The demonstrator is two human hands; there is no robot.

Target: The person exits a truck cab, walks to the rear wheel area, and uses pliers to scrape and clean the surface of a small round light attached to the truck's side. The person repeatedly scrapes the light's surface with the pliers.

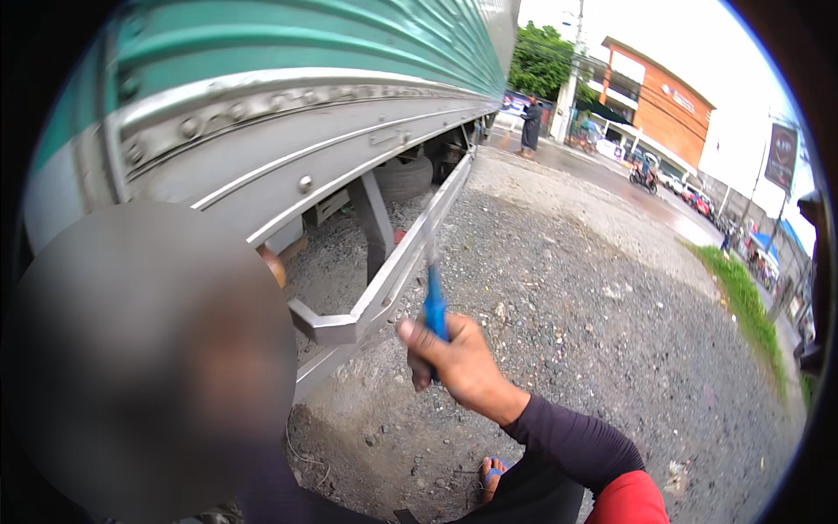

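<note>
My right hand (445, 354) grips a blue-handled tool (435, 306), whose thin shaft points up and away, smeared by motion, in front of the metal side rail (371, 288) of a truck. A large grey blurred patch covers the lower left; a bit of skin (273, 266), apparently of my left hand, shows at its edge by the truck's lower frame, and what it holds is hidden. The truck body (305, 52) has green ribbed panels above a riveted grey band. A tire (406, 179) sits under it.
Gravel ground (594, 367) lies beside me, my sandaled foot (491, 476) on it. Beyond are a grass strip (742, 306) and a wet road (611, 183) with a motorbike rider (643, 175), a standing person (530, 127) near the truck's far end, and an orange building (663, 100).
</note>
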